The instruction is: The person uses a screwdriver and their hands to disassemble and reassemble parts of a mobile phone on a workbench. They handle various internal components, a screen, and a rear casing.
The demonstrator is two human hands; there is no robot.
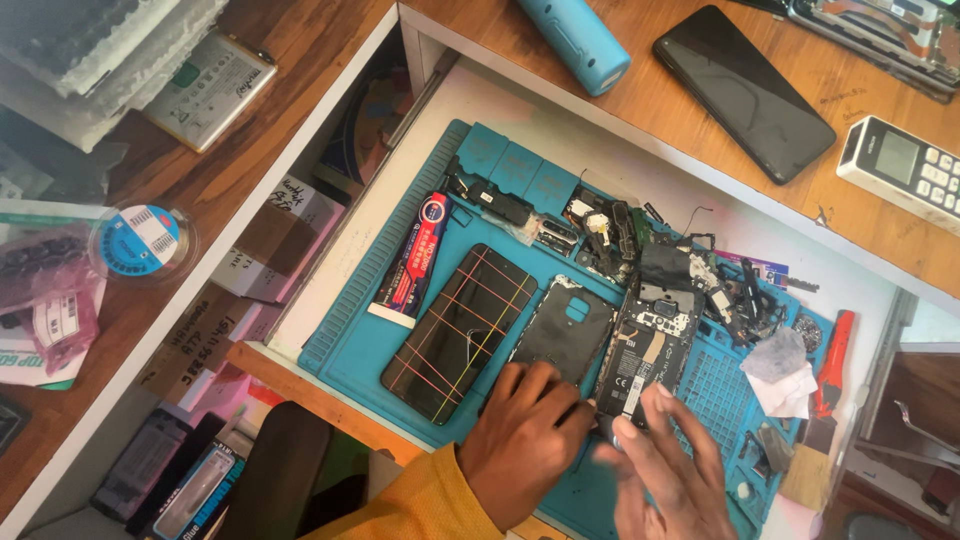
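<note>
Left hand (pixel 525 435): laid knuckles-up at the near edge of the blue work mat (pixel 350 340), fingers curled and pressed onto the lower end of the dark back cover (pixel 562 335); nothing is enclosed, the cover is only pinned flat. Right hand (pixel 665 470): fingers spread and slightly blurred, tips touching the bottom edge of the opened phone body (pixel 648 345), which lies just right of the cover with its battery and board exposed. No tool is seen in either hand.

Left to right on the mat: a red adhesive tube (pixel 412 262) near the left edge; a phone bound with coloured rubber bands (pixel 460 330); the cover; the opened body; a heap of loose small parts (pixel 660 255) along the far edge; crumpled tissue (pixel 780 365); a red-handled tool (pixel 832 360) at the right edge.

Judgement: the step is best served by firm, flat pressure from the left hand while the body is handled by its edges only, exposed flex strips being avoided. On the wooden surface (pixel 700 110), a black phone (pixel 745 90) lies well apart.
</note>
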